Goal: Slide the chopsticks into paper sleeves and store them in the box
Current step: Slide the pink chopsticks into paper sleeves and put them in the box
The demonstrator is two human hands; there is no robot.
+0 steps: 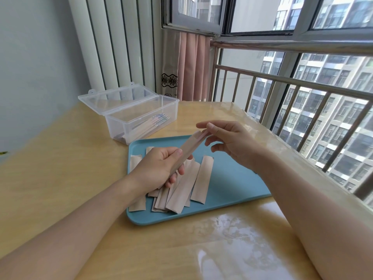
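Note:
My left hand grips the lower part of a beige paper sleeve and holds it tilted up to the right above the tray. My right hand is at the sleeve's upper end, thumb on its tip, fingers loosely spread. Whether chopsticks are inside this sleeve cannot be seen. Several more paper sleeves lie fanned out on the blue tray. Behind it stands a clear plastic box with its lid open; sleeved chopsticks with coloured ends lie inside.
The wooden table has a glossy film cover on its right part. A window with a metal railing runs along the table's right edge. Pink curtain and white radiator panels stand behind the box.

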